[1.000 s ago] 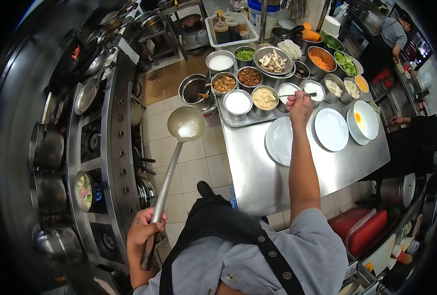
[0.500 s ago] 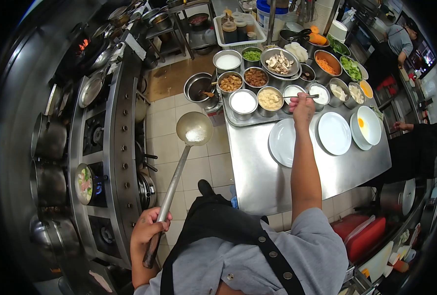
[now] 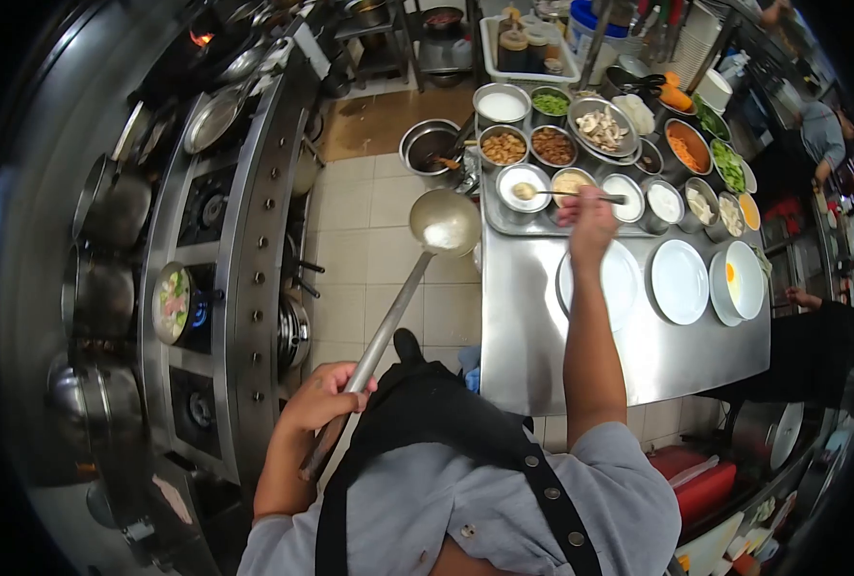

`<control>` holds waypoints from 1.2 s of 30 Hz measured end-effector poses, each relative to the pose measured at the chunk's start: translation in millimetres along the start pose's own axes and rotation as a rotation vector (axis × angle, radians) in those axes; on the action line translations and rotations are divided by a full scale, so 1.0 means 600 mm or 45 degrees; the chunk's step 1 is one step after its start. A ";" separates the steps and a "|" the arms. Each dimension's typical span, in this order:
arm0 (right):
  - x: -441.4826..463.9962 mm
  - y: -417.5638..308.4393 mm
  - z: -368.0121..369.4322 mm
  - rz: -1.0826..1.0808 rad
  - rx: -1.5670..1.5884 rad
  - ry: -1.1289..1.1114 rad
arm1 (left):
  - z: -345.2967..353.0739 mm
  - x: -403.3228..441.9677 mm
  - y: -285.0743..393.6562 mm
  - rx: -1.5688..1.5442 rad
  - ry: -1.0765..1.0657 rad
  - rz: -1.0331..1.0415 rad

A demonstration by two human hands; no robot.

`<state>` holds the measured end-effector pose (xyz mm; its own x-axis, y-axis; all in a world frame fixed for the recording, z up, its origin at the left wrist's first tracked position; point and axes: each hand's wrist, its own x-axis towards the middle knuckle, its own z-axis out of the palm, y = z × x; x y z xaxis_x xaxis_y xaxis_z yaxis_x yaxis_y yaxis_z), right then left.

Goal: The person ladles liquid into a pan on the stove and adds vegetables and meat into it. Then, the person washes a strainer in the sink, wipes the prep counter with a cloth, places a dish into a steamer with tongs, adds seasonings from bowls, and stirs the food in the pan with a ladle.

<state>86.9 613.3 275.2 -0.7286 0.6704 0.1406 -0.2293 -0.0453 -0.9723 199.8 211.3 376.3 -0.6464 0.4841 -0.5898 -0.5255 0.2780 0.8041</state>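
Note:
My left hand (image 3: 329, 396) is closed around the handle of a long metal ladle (image 3: 462, 217), held over the floor beside the steel table. A small heap of white powder (image 3: 441, 235) lies in its bowl. My right hand (image 3: 592, 226) grips a spoon (image 3: 611, 199) by its handle, above the front row of metal tubs. Pale yellow minced stuff (image 3: 524, 191) fills the spoon's head, over a tub of white powder (image 3: 511, 177). Partly behind my right hand stands the tub of the same pale mince (image 3: 569, 180).
White plates (image 3: 679, 281) and a bowl with an egg yolk (image 3: 740, 278) stand on the steel table (image 3: 532, 355). To the left, a pan of food (image 3: 172, 305) sits over a blue flame on the stove. A co-worker's hand (image 3: 803, 298) shows at right.
The spoon has come out of the mince tub, loaded, and moved left over the white powder. The ladle has come nearer the table. My view has shifted.

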 end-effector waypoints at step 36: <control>0.025 0.028 -0.010 0.109 -0.017 0.046 | -0.006 -0.014 -0.023 0.025 -0.050 0.003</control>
<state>76.1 627.2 260.1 -0.7214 0.6906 0.0506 -0.1583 -0.0934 -0.9830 210.4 200.7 369.8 -0.6253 0.5171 -0.5845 -0.5126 0.2926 0.8072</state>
